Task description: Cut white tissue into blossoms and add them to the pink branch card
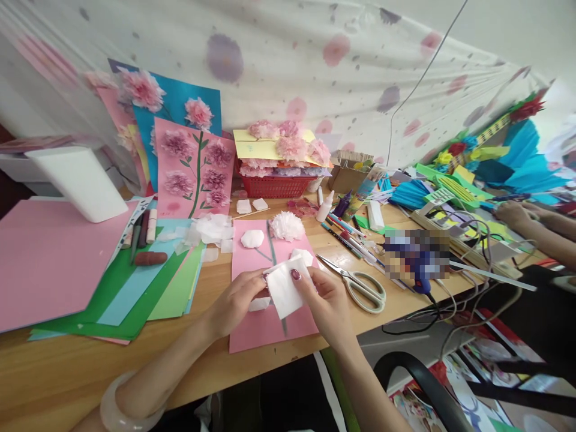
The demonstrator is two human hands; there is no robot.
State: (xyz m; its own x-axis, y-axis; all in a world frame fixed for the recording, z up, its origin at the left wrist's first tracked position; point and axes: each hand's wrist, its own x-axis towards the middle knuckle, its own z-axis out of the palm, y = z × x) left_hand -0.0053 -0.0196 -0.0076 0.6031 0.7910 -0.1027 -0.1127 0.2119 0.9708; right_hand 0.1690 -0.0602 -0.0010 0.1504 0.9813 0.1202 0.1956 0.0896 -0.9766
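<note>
The left hand (238, 302) and right hand (332, 303) grip a thin white paper square (284, 289) between them. The rectangular pink paper sheet (258, 336) lies beneath the hands—long axis pointing away—on the wooden counter (211, 367).

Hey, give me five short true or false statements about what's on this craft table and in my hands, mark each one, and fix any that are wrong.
1. The left hand and right hand both hold the white paper. True.
2. The scissors lie left of the pink card under the hands. False: they lie to its right.
3. The bracelet is on the right arm. False: it is on the left arm.
4. The fluffy white flower is at the card's upper right. True.
5. The basket at the back is green. False: it is red.
</note>
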